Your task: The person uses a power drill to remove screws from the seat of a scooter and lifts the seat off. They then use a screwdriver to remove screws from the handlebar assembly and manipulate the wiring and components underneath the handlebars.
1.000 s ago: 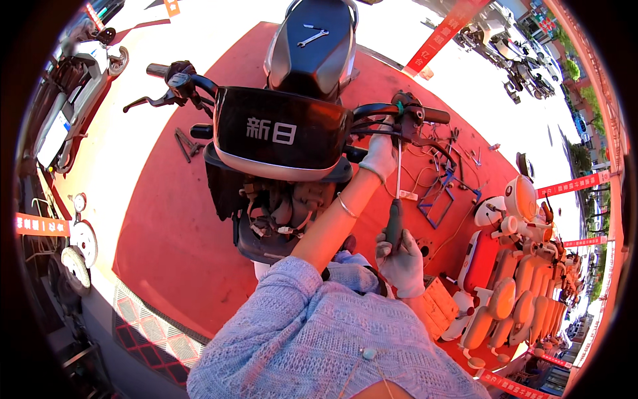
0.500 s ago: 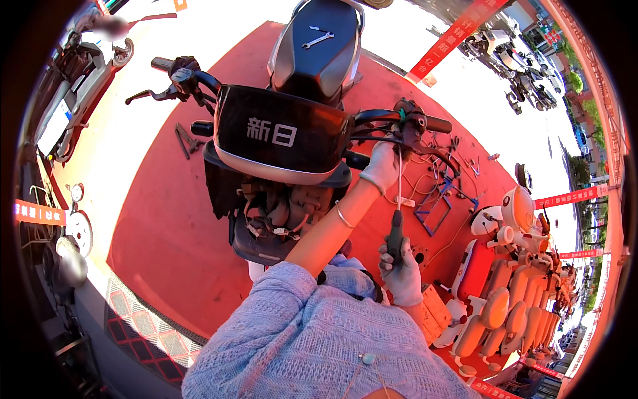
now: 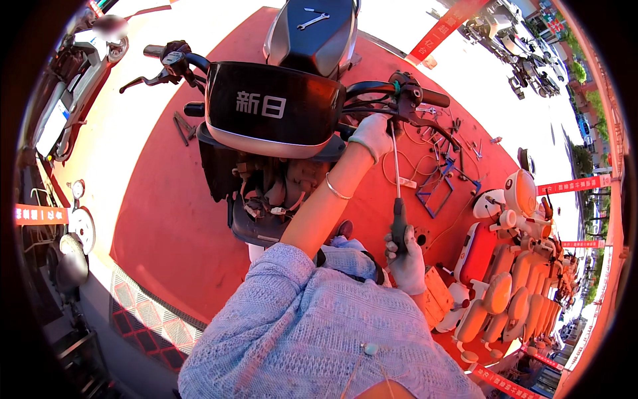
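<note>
My right hand (image 3: 405, 263), in a pale work glove, is wrapped round the dark handle of a long screwdriver (image 3: 399, 223). The thin shaft points up and away, its tip at the underside of the right handlebar control (image 3: 409, 100) of an electric scooter. My left hand (image 3: 374, 135), gloved too, is closed beside the tip, under the brake lever (image 3: 435, 123); its fingertips and whatever they hold are hidden. Left of it is the scooter's glossy black front panel (image 3: 266, 110), with exposed wiring (image 3: 266, 199) beneath. A wrench (image 3: 312, 21) lies on the scooter's dark seat (image 3: 312, 43).
Tools and a blue metal frame (image 3: 435, 193) lie on the red mat (image 3: 166, 219), with a pale cable among them. Tan seats (image 3: 498, 292) and a red-and-white part (image 3: 475, 253) are at the right. Another scooter (image 3: 80, 93) is parked at the far left.
The scooter's front sits a little higher and further left in view. My hands keep their places at the control and on the screwdriver, which is slightly more upright.
</note>
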Tool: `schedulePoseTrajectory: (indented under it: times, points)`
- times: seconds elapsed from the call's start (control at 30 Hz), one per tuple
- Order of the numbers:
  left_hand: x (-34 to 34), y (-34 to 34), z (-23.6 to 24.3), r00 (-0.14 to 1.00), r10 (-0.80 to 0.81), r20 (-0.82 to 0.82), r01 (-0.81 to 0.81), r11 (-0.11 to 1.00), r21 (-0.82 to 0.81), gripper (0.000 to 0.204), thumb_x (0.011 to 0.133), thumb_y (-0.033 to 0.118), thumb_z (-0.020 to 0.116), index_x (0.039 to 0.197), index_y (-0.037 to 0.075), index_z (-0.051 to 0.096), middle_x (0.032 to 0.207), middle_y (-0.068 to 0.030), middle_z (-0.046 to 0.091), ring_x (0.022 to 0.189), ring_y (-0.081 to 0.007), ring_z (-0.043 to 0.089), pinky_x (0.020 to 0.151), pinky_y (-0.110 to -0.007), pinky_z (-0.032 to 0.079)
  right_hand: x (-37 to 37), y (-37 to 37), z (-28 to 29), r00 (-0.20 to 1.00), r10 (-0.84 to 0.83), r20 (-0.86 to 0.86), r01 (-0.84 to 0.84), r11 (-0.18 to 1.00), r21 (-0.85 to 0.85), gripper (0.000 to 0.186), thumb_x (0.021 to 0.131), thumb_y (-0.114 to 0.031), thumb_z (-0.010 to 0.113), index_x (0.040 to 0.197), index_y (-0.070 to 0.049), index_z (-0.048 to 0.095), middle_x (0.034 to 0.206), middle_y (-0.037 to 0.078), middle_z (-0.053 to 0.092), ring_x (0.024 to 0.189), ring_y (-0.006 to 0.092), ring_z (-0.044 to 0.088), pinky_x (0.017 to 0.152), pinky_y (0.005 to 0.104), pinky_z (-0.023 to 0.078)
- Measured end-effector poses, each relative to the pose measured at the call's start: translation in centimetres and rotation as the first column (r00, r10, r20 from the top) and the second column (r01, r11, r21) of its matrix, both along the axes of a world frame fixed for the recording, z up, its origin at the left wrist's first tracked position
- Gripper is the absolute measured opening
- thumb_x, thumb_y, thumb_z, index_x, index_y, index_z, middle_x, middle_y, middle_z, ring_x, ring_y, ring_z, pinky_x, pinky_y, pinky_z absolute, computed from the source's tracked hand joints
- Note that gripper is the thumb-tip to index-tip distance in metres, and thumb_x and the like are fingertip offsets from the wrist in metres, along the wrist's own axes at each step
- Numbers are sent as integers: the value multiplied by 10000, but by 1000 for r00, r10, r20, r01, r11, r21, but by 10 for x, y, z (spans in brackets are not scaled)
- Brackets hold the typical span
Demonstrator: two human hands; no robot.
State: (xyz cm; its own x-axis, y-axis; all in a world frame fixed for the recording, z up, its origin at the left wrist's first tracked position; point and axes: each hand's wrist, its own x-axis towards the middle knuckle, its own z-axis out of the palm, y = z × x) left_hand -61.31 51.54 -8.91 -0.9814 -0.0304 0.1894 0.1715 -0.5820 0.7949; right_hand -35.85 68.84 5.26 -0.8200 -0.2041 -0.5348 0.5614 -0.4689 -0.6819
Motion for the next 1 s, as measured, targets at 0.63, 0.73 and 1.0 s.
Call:
schedulePoseTrajectory:
  times: [0.63,0.73,1.0]
  points:
    - [46,25,114,793,139,593,-467,763,446,85,863,126,644,848,130,560,752,18,530,637,-102,492,596,-231,448,25,54,-15,983,-177,54,181,981,-72,278,970,-351,480,1058,-88,488,883,66,540,688,88,445,584,213,368]
    - [46,37,124,748,259,611,-584,694,421,85,846,101,666,850,125,585,748,22,556,614,-95,506,584,-225,445,21,73,-20,981,-180,69,189,970,-155,234,970,-337,485,1039,-114,487,885,67,541,685,86,457,579,208,373]
    - [32,52,113,706,637,309,-703,582,408,185,788,-33,680,961,18,637,915,-26,647,793,-113,587,719,-255,493,6,93,-16,982,-164,97,178,972,-152,242,966,-337,493,1070,-119,490,900,64,537,671,89,462,571,217,386]
